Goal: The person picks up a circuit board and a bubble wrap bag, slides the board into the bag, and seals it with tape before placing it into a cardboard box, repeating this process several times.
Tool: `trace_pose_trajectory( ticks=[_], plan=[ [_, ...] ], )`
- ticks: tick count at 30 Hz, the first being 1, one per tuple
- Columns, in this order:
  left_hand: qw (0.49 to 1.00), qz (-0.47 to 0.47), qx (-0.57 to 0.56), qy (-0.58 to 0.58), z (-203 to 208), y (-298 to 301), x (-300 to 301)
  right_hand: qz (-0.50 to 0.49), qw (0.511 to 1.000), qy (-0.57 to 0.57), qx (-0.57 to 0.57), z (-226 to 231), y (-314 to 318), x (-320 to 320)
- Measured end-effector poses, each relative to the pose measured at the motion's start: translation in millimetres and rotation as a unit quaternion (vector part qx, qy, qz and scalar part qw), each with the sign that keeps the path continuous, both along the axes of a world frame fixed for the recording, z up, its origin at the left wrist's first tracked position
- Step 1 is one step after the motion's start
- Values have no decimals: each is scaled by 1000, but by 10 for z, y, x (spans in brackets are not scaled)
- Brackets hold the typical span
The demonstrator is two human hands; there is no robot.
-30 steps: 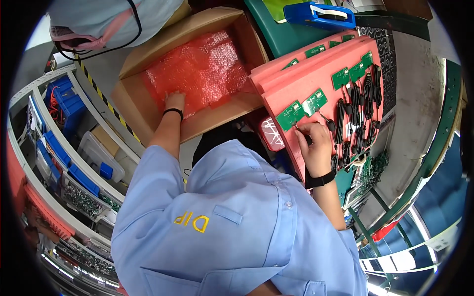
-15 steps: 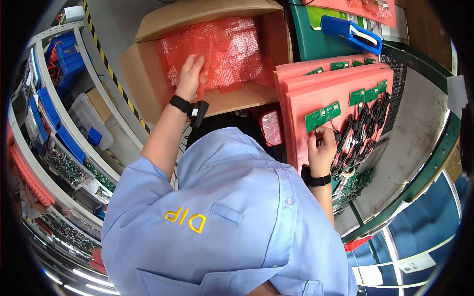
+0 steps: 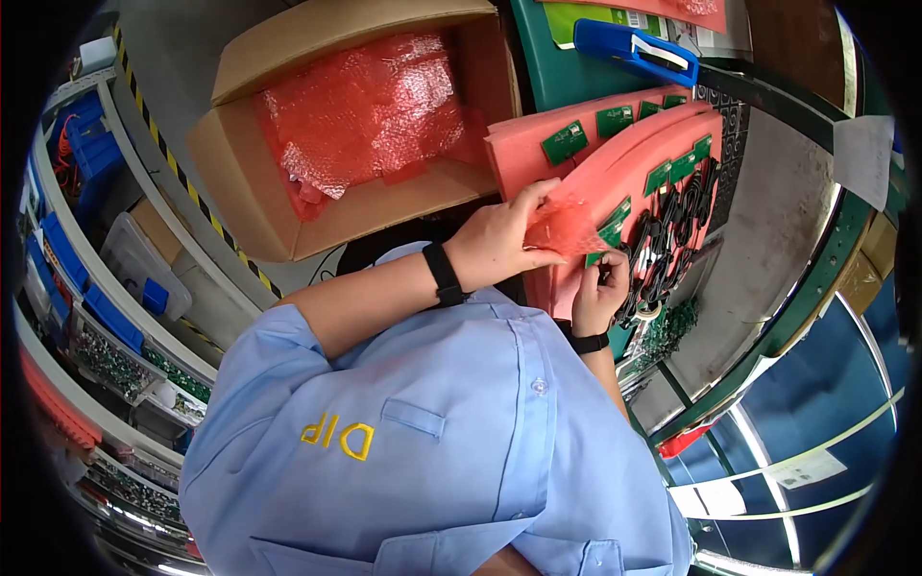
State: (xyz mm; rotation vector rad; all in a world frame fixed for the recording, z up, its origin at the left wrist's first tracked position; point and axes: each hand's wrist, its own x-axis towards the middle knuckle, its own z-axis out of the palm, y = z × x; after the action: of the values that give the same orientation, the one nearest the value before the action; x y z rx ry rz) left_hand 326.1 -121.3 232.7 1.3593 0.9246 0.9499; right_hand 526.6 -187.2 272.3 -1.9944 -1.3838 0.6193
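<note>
head view: left fingers (image 3: 531, 198) clamp red bubble wrap (image 3: 560, 227) by a green board (image 3: 615, 222); right fingers (image 3: 618, 271) curl together below, grip unclear; rightward, other boards (image 3: 682, 167) lie unwrapped; leftward, the carton (image 3: 230, 182) holds more wrap (image 3: 370, 106)

Single head view, left lens of a side-by-side fisheye pair worn on the head. Faces steeply down; upright, unmirrored, so picture left = wearer's left. Very wide coverage, dark corners, straight edges bowing near the rim, e.g. shelving (image 3: 117, 139) on the left. Closest to lens: wearer's blue shirt (image 3: 413, 422), filling lower middle. Left hand (image 3: 495, 240) and right hand (image 3: 603, 293) farther out, at or right of centre, mid-height. Pink foam sheets (image 3: 624, 158) right by them. Cardboard box (image 3: 240, 187) upper left of centre, viewed down into its open top. Striped floor tape (image 3: 184, 182) well beyond.
</note>
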Motion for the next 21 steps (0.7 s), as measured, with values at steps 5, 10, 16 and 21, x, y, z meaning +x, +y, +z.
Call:
trace_pose_trajectory(
  ticks=[5,10,16,21],
  plan=[
    [998,-23,-47,-20,-265,30,-61,57,998,-20,11,-83,3,17],
    [929,-23,-251,-270,-460,120,-43,160,952,-257,46,122,107,-314],
    [901,-75,-327,-273,-604,309,-223,118,962,-247,15,-7,51,-363],
    [936,90,-300,-161,-954,453,-261,-3,997,-68,41,180,-156,4]
  ],
)
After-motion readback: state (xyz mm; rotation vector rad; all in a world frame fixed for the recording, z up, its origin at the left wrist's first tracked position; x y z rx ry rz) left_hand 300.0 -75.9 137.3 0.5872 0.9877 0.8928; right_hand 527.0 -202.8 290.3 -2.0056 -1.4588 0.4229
